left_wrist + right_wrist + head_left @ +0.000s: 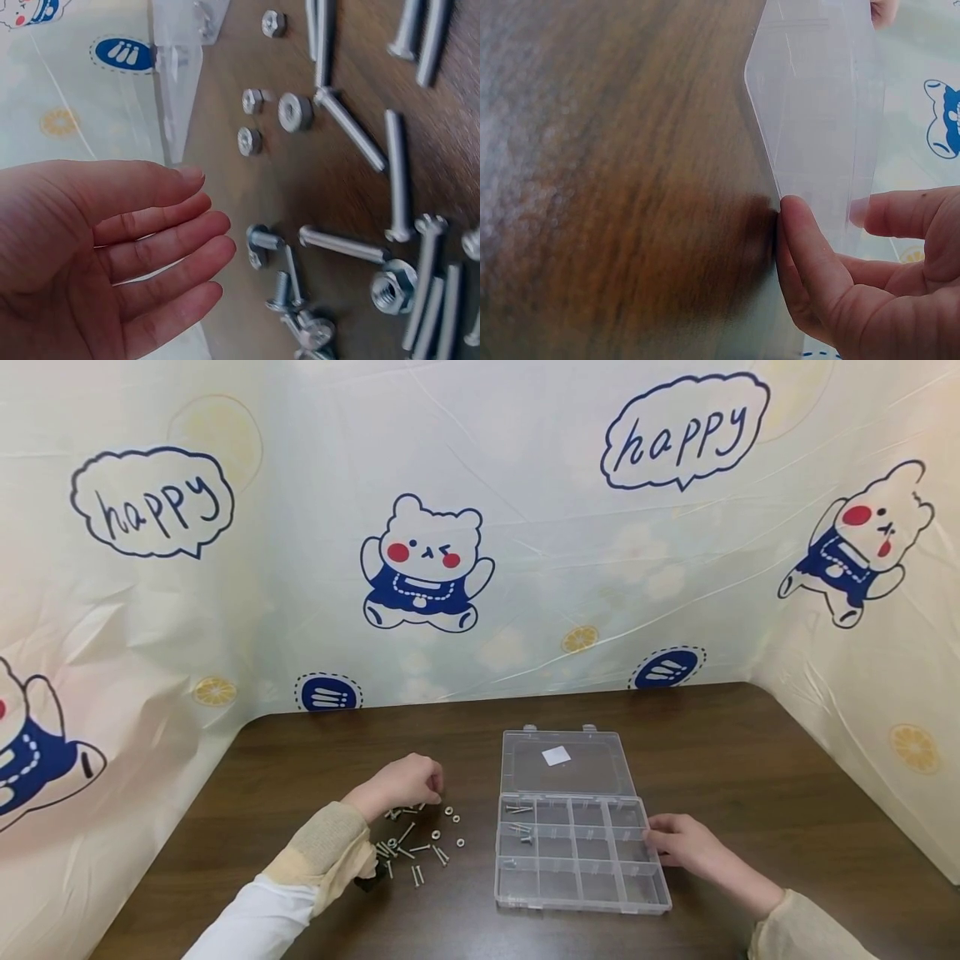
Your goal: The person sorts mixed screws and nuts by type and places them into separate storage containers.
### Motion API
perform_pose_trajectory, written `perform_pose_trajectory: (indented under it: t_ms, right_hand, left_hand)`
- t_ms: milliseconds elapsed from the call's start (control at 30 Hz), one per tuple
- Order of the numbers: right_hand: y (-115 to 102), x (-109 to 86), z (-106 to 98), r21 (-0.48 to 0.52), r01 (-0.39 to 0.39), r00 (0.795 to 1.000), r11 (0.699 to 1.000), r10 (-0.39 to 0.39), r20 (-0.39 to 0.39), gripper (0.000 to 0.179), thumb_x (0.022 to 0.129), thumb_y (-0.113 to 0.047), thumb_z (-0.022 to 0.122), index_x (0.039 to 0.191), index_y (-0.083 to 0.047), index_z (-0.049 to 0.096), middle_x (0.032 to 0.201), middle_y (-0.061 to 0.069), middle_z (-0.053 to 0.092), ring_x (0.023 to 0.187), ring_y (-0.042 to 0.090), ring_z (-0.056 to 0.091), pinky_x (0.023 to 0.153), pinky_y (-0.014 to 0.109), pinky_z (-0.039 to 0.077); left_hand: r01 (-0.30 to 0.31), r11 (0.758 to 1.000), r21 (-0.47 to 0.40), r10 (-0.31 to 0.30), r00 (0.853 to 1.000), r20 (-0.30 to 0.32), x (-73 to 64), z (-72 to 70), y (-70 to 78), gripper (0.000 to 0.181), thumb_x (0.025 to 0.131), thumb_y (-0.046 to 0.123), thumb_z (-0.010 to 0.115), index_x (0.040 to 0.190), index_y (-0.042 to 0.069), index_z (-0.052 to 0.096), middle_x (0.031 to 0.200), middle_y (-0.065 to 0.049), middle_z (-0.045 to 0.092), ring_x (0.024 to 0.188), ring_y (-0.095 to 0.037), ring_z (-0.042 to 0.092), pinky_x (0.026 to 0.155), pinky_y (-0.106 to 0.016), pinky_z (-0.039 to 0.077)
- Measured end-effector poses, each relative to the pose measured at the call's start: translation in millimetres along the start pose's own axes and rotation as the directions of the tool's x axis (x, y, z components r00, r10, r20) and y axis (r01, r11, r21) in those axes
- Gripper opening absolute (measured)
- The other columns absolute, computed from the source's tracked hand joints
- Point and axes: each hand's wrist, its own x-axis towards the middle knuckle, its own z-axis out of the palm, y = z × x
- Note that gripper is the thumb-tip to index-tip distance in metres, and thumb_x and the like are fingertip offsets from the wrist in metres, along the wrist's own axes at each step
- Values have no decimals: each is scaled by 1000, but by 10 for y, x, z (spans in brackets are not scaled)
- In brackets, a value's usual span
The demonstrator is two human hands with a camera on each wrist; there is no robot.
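Observation:
A clear plastic compartment box [583,907] lies on the table with its lid [592,772] folded back. My right hand [686,843] grips the box's right side; in the right wrist view the thumb [860,212] is on the upper edge, fingers low on the wall. Left of the box is a scatter of screws [406,832] and nuts [436,835]. Over the scatter's far side hovers my left hand [405,779]. In the left wrist view its fingers [176,244] are loosely bent, holding nothing. Several screws [519,809] lie in the box's left column.
A small dark object [369,882] sits by the left wrist, partly covered by the sleeve. The brown wooden table [720,727] meets a printed cloth [540,568] at the back and sides. A white label [557,756] is on the lid.

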Motion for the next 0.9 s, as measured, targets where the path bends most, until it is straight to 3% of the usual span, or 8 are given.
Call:
perform_pose_trajectory:
  t_ms: [300,500,900]
  right_hand:
    - [0,-9,1,6,9,1000,1000,-9,1,34,88,-3,47,106,25,46,97,28,58,92,35,59,73,40,52]
    - [-13,-16,5,11,5,1000,1000,-5,-4,34,87,-2,47,107,26,46,97,29,58,92,35,59,73,40,51]
    - [-5,-11,0,-2,-3,1000,1000,3,3,34,88,-3,48,107,25,46,99,29,57,93,35,59,73,39,51]
  left_hand:
    - [25,1000,1,-25,1000,13,25,72,-107,12,71,8,72,71,13,61,67,4,57,62,-10,51,58,-28,43]
    - [11,1000,-29,-10,1000,14,21,96,-132,14,66,-1,72,69,8,61,64,3,56,60,-11,50,56,-26,43]
    - [-112,994,-5,112,993,-24,32,157,-174,18,60,-9,66,63,8,60,59,5,52,55,-9,46,51,-22,41]
